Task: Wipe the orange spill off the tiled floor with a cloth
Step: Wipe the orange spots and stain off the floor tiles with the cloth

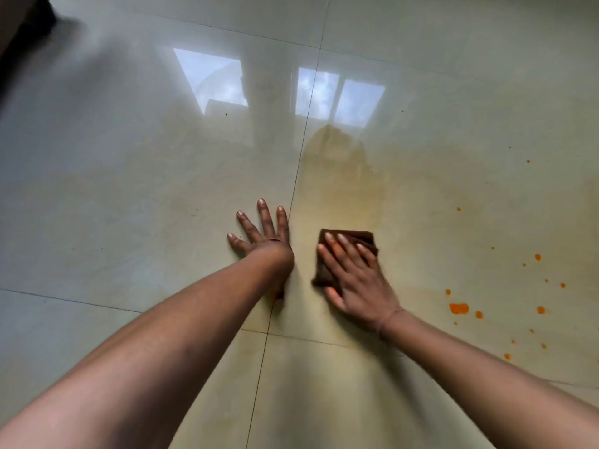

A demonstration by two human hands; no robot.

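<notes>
A folded dark brown cloth point(363, 238) lies flat on the glossy pale tiled floor point(129, 189). My right hand point(353, 277) presses down on it with straight, spread fingers. My left hand point(264, 236) rests flat on the floor just left of the cloth, fingers splayed, beside a grout line. Orange spill drops lie to the right, the biggest blob point(458, 308) near my right wrist, with smaller spots point(538, 257) scattered around it. A faint yellowish smear point(340, 163) stretches over the tile beyond the cloth.
Grout lines point(304, 131) cross the floor. Bright window reflections point(214, 79) shine on the tiles farther away. A dark blurred shape point(22, 21) sits in the top left corner.
</notes>
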